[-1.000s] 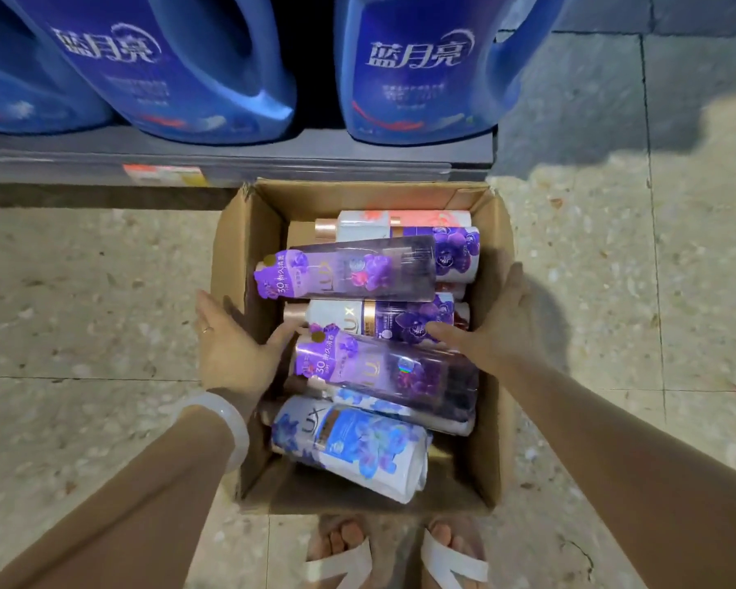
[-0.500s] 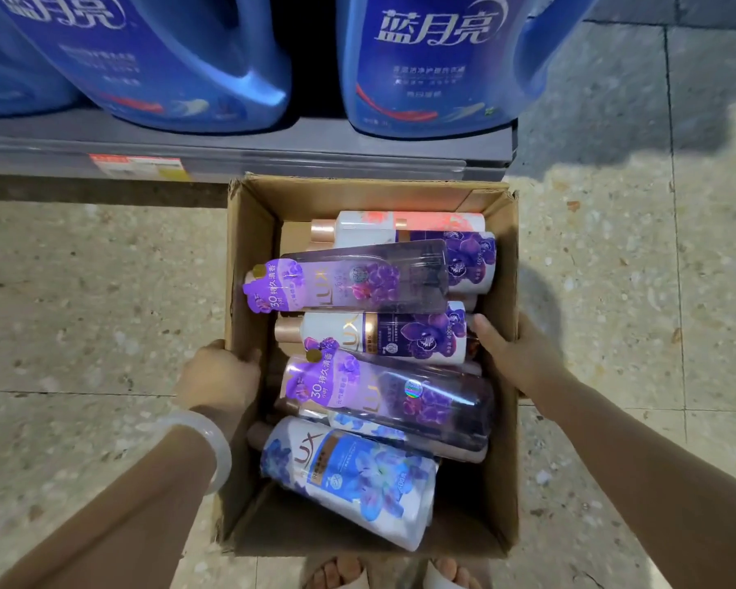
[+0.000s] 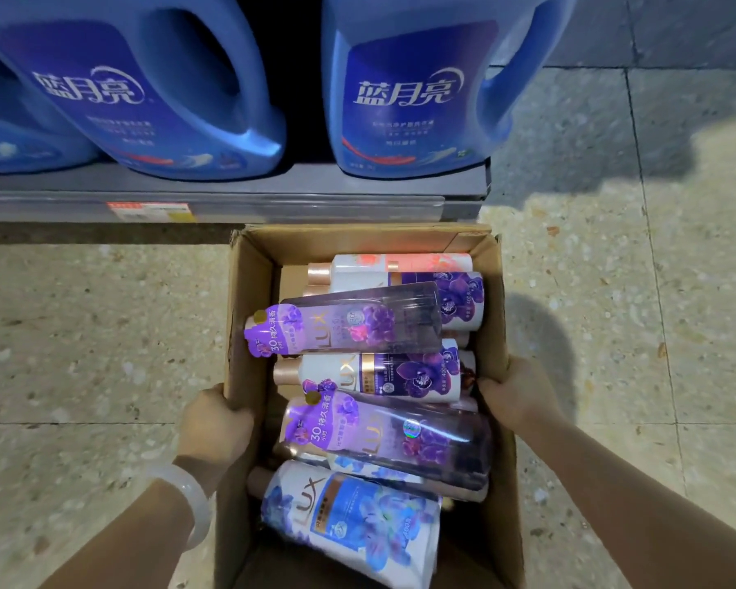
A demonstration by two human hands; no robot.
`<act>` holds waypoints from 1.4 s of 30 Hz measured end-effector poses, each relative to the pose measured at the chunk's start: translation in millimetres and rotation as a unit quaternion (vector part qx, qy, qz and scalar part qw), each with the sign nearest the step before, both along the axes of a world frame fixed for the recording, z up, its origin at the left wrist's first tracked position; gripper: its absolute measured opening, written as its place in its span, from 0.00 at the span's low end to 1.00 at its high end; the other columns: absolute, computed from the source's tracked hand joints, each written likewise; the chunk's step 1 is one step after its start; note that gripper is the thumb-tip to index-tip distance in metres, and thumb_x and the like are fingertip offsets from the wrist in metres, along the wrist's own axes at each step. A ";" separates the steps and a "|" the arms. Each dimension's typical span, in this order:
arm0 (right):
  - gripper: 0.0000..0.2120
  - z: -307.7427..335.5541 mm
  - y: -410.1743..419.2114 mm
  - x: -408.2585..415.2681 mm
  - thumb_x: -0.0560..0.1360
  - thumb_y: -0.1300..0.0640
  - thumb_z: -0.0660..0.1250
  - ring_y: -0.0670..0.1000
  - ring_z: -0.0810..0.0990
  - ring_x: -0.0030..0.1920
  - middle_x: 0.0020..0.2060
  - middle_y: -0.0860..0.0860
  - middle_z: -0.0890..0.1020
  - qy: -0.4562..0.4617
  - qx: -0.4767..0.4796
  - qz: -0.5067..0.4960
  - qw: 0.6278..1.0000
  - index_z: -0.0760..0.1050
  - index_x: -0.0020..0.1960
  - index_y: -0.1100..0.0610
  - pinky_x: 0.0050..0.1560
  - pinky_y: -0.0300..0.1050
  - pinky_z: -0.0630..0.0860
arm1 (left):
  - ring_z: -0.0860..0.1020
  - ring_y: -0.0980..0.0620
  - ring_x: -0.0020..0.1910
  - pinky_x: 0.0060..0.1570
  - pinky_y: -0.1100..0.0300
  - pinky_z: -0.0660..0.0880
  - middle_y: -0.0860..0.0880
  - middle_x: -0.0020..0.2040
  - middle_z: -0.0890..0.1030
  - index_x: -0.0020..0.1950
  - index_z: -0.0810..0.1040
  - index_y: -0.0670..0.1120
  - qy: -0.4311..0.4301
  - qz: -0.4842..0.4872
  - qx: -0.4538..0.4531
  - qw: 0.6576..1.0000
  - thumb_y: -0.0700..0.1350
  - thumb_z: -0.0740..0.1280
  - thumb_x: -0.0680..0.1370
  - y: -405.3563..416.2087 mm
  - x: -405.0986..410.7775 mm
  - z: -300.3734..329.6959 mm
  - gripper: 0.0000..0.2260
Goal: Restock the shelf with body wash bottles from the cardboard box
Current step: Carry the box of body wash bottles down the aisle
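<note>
"蓝月亮" stands in white on both blue detergent jugs (image 3: 404, 91). "lux" shows on the body wash bottles (image 3: 370, 376); purple neck tags (image 3: 273, 337) read "30 持久清香"; "400" marks two labels.

matt cardboard box (image 3: 247, 299), glossy plastic bottles (image 3: 383, 444)

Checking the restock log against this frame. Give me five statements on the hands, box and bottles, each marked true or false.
1. The left hand grips the cardboard box by its left wall. True.
2. The right hand holds a bottle above the box. False: it grips the box's right wall.
3. The bottles in the box stand upright. False: they lie on their sides.
4. The blue-flowered bottle lies nearest the person. True.
5. The blue detergent jugs sit on the floor. False: they stand on the shelf.
</note>
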State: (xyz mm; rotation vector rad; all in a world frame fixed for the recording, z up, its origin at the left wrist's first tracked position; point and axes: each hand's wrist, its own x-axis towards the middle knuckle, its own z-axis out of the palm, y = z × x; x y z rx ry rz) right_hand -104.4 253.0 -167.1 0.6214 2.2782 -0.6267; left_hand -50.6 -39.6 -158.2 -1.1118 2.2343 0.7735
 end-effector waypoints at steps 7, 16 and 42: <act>0.09 60.8 23.5 19.8 0.73 0.63 0.63 0.60 0.78 0.45 0.43 0.60 0.81 0.025 -0.008 -0.004 1.000 0.78 0.50 0.63 0.46 0.49 0.75 | 0.78 0.32 0.49 0.43 0.53 0.70 0.31 0.47 0.80 0.52 0.74 0.33 0.062 -0.038 -0.030 0.997 0.29 0.65 0.70 20.9 25.5 64.2 0.11; 0.07 252.1 90.1 35.4 0.73 0.63 0.65 0.60 0.76 0.41 0.40 0.62 0.78 0.034 0.009 -0.018 0.999 0.78 0.46 0.67 0.42 0.44 0.67 | 0.78 0.32 0.50 0.42 0.53 0.70 0.31 0.47 0.80 0.51 0.73 0.35 0.083 -0.122 -0.031 0.989 0.32 0.64 0.71 79.3 16.6 239.1 0.10; 0.07 657.4 288.4 47.5 0.71 0.60 0.65 0.58 0.76 0.37 0.38 0.60 0.78 0.112 -0.012 -0.209 0.972 0.73 0.36 0.61 0.30 0.41 0.68 | 0.76 0.33 0.55 0.51 0.50 0.72 0.34 0.53 0.80 0.53 0.75 0.35 0.182 -0.328 -0.046 0.926 0.35 0.61 0.73 271.2 -69.9 643.0 0.10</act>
